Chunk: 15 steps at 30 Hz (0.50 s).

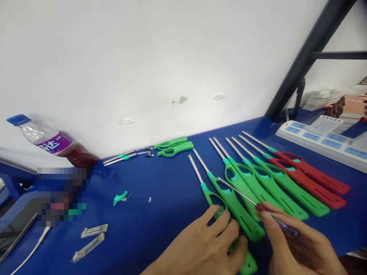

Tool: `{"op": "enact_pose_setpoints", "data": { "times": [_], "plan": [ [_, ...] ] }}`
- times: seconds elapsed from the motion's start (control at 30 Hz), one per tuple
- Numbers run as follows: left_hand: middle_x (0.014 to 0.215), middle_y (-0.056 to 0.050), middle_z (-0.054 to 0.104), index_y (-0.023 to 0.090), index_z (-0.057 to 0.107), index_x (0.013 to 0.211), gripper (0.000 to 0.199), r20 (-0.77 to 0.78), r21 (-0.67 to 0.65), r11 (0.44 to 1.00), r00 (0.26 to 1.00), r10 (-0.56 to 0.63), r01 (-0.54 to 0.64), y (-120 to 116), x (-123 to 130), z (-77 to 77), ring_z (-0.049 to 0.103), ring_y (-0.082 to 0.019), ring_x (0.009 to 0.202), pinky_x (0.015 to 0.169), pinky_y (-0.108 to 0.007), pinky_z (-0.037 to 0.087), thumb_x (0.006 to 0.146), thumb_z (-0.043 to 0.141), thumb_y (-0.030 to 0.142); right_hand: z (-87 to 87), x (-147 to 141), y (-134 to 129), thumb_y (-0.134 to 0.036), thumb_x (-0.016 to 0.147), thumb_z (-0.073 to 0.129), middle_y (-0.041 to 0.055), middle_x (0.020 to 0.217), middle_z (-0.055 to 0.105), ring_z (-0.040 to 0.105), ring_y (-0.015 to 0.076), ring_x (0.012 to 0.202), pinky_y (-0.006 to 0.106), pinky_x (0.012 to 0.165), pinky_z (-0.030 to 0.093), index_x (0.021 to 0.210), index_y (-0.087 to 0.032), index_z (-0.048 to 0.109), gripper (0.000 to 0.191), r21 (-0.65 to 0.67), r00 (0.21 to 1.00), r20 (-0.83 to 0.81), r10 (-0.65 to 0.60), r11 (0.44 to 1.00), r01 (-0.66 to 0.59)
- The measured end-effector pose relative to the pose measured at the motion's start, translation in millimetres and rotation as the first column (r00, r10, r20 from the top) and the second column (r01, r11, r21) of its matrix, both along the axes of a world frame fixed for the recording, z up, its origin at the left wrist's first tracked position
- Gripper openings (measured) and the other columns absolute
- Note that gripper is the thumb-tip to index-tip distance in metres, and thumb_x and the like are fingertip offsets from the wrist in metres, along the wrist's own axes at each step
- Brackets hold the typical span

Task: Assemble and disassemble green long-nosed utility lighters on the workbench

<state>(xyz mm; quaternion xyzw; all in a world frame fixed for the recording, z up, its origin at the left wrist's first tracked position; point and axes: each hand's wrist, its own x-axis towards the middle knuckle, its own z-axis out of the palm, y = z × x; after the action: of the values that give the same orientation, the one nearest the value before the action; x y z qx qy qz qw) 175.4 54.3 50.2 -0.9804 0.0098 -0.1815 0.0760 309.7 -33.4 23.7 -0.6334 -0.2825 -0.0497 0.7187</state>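
Observation:
My left hand [210,240] is closed over the nearest green lighter [249,262], a long-nosed one lying on the blue table [160,225]; its fingers hide much of the handle. A screwdriver [282,224] with a dark handle and thin metal shaft is gripped in my right hand [298,242]. Its shaft points up and left, over the row of lighters. Several more green lighters [268,183] lie side by side to the right, followed by two red lighters [323,179]. All their metal nozzles point away from me.
A white power strip [323,135] lies at the right. Opened green shells [176,147] and loose nozzles [123,157] rest along the wall. Small teal parts [119,198] and two clear fuel tanks [88,247] lie left. A drink bottle [54,141] and phone [17,225] are at far left.

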Motion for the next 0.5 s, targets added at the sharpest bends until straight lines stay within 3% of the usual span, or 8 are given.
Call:
{"op": "enact_pose_setpoints", "data": {
  "times": [0.13, 0.23, 0.33, 0.43, 0.5],
  "plan": [
    [0.121, -0.011, 0.067, 0.016, 0.061, 0.137, 0.034, -0.059, -0.028, 0.996, 0.995, 0.084, -0.086, 15, -16, 18.5, 0.061, -0.027, 0.120, 0.107, -0.045, 0.048, 0.104, 0.054, 0.019, -2.0, 1, 2, -0.067, 0.079, 0.080, 0.0123, 0.094, 0.077, 0.078, 0.0309, 0.087, 0.043, 0.074, 0.068, 0.105, -0.012, 0.074, 0.061, -0.029, 1.000, 0.013, 0.016, 0.999, -0.016],
    [0.126, -0.013, 0.063, 0.017, 0.062, 0.131, 0.035, -0.116, -0.049, 0.960, 0.956, 0.269, -0.275, 42, -30, 29.5, 0.056, -0.030, 0.123, 0.105, -0.049, 0.048, 0.097, 0.053, 0.013, -2.7, -5, 5, -0.058, 0.081, 0.082, 0.0118, 0.097, 0.077, 0.077, 0.0298, 0.091, 0.043, 0.080, 0.067, 0.099, -0.013, 0.074, 0.049, -0.033, 0.999, 0.010, -0.039, 0.999, 0.039],
    [0.122, -0.014, 0.062, 0.016, 0.066, 0.119, 0.023, -0.088, 0.001, 0.857, 0.854, 0.513, -0.515, 87, -39, 28.9, 0.058, -0.030, 0.115, 0.095, -0.047, 0.054, 0.100, 0.053, 0.015, -4.9, -11, 8, -0.040, 0.083, 0.084, 0.0092, 0.103, 0.076, 0.076, 0.0240, 0.094, 0.038, 0.089, 0.064, 0.093, -0.015, 0.073, 0.029, 0.000, 0.995, -0.023, -0.102, 0.995, 0.102],
    [0.119, -0.018, 0.062, 0.010, 0.065, 0.120, 0.026, -0.056, 0.051, 0.741, 0.739, 0.671, -0.669, 135, -46, 18.7, 0.061, -0.032, 0.109, 0.092, -0.051, 0.056, 0.099, 0.065, 0.024, -8.5, -12, 6, -0.022, 0.083, 0.083, 0.0050, 0.102, 0.077, 0.075, 0.0177, 0.090, 0.030, 0.086, 0.062, 0.094, -0.017, 0.074, 0.015, 0.047, 0.998, 0.067, -0.005, 0.999, 0.002],
    [0.123, -0.011, 0.064, 0.014, 0.064, 0.123, 0.030, -0.059, 0.087, 0.697, 0.695, 0.716, -0.711, 160, -49, 10.8, 0.064, -0.027, 0.110, 0.093, -0.048, 0.058, 0.099, 0.068, 0.031, -10.9, -9, 3, -0.016, 0.082, 0.082, 0.0034, 0.102, 0.077, 0.076, 0.0171, 0.086, 0.029, 0.085, 0.061, 0.097, -0.020, 0.076, 0.016, 0.020, 0.984, 0.170, 0.052, 0.998, -0.057]
  ]
}}
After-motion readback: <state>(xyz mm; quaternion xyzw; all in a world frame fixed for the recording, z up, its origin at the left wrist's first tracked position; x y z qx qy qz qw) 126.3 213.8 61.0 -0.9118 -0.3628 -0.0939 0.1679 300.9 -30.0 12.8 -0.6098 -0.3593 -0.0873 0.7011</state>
